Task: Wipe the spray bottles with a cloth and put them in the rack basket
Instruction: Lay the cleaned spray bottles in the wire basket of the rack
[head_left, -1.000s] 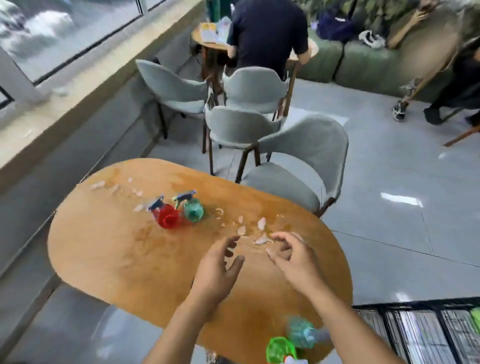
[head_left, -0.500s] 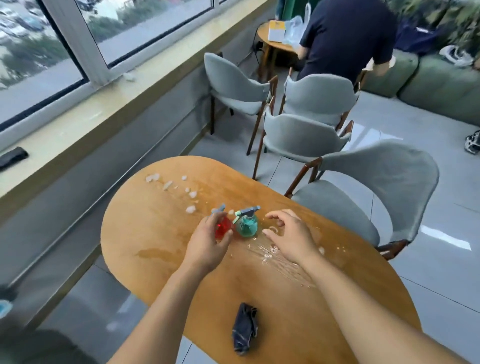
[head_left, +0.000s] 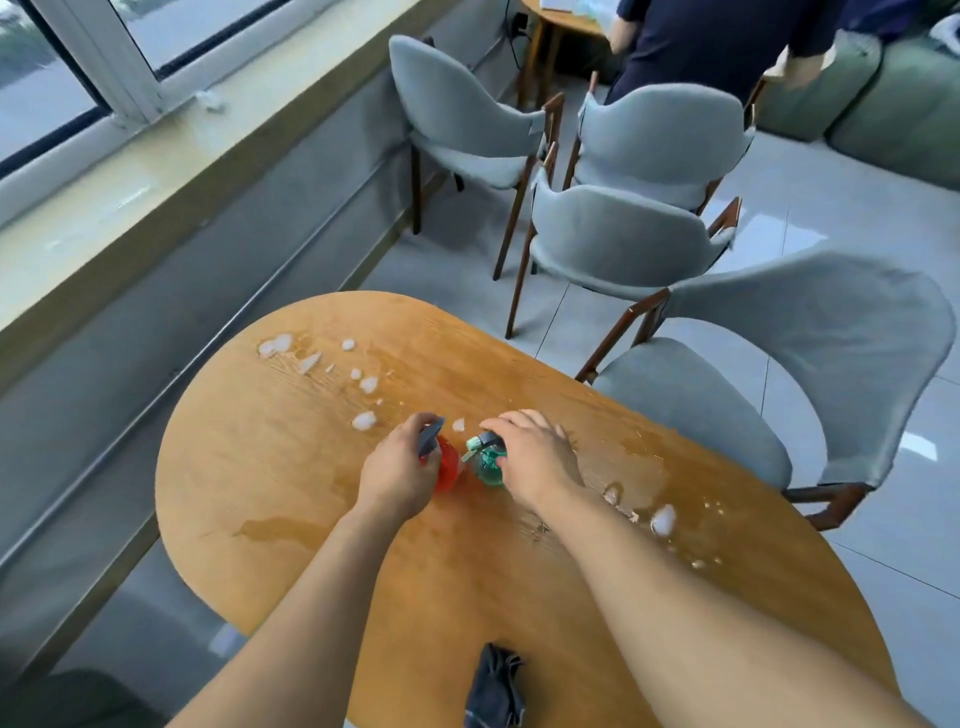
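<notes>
Frame centre: my left hand grips the red spray bottle, my right hand grips the green spray bottle. Both bottles stand side by side on the wooden bench. Dark cloth lies crumpled at bottom centre, between my forearms. White foam blobs scattered toward the upper left of the benchtop.

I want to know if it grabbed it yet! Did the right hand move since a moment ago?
Yes. The right hand went forward across the table to the green spray bottle and now grips it; before, it hovered short of the bottle.
</notes>
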